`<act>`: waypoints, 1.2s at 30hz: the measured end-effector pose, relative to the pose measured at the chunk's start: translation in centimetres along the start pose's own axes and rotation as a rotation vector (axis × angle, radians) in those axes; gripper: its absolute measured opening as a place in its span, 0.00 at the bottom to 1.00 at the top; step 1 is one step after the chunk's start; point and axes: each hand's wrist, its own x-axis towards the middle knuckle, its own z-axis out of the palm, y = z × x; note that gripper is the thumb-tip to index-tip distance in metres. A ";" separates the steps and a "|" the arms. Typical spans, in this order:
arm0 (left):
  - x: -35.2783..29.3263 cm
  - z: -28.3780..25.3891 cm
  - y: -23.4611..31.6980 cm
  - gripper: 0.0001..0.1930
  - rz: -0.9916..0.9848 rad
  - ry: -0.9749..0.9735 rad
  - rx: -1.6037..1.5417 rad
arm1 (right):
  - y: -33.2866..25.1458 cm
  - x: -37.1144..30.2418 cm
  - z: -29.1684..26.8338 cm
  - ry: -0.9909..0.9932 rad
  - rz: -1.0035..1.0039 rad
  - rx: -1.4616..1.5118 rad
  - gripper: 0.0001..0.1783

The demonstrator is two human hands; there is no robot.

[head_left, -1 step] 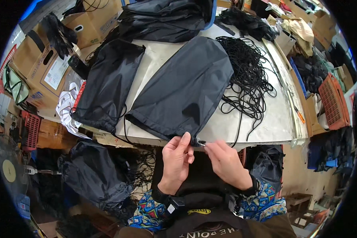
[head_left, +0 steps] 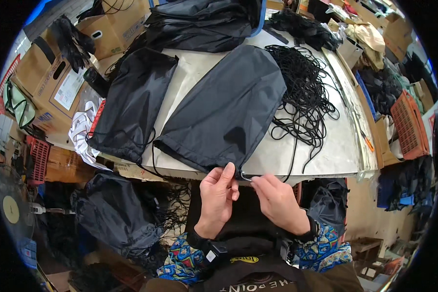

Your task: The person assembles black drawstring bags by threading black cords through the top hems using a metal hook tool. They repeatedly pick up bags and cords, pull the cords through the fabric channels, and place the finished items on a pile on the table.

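Observation:
A black drawstring bag (head_left: 224,107) lies flat on the table with its hem toward me. My left hand (head_left: 218,199) pinches the bag's near corner between thumb and fingers. At that same corner, the fingers of my right hand (head_left: 280,202) close on a thin pale wire tool (head_left: 246,178), whose far end meets the hem. Whether its tip sits inside the fabric I cannot tell. A second black bag (head_left: 134,104), with a cord at its hem, lies to the left. Right of the middle bag is a tangled heap of black cords (head_left: 306,92).
More black bags (head_left: 204,29) are stacked at the back of the pale table (head_left: 326,158). Cardboard boxes (head_left: 48,97) stand at left, an orange crate (head_left: 410,124) at right. Black fabric (head_left: 117,211) hangs below the table's front edge, and an orange-handled tool (head_left: 368,142) lies near its right side.
My right hand has shifted very slightly, and the pale wire tool shows as a clearer curve between its fingers and the bag's corner. My left hand and the bags keep their places.

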 end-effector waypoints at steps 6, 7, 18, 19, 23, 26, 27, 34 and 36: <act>-0.4 0.5 -0.5 0.11 0.076 -0.017 0.121 | -1.0 -0.1 -0.4 -0.079 -0.018 -0.198 0.10; -0.5 0.5 -0.6 0.11 0.080 -0.018 0.148 | -1.1 0.1 -0.5 -0.074 -0.028 -0.241 0.10; 1.8 -1.3 4.1 0.13 0.257 0.175 0.032 | 2.2 -1.2 -5.4 -0.279 -0.108 -0.129 0.23; 2.1 -1.7 5.1 0.13 0.271 0.232 -0.004 | 3.3 -1.7 -7.7 -0.262 -0.165 -0.137 0.21; 2.1 -0.3 2.6 0.13 0.168 -0.030 0.195 | 2.4 -3.0 -11.9 -0.220 0.023 -0.054 0.14; -0.9 2.3 -1.9 0.09 -0.176 -0.298 0.312 | 2.0 -1.6 -6.4 -0.175 -0.054 -0.002 0.12; -1.3 3.0 -2.0 0.09 -0.150 -0.228 0.307 | 2.0 -1.6 -5.7 -0.170 -0.034 0.020 0.11; 2.4 0.5 4.2 0.18 0.207 0.038 0.107 | 1.9 -3.4 -9.2 -0.180 -0.033 0.073 0.10; 2.3 0.2 4.6 0.19 0.266 0.011 0.218 | 2.0 -3.2 -9.5 -0.194 0.063 0.096 0.09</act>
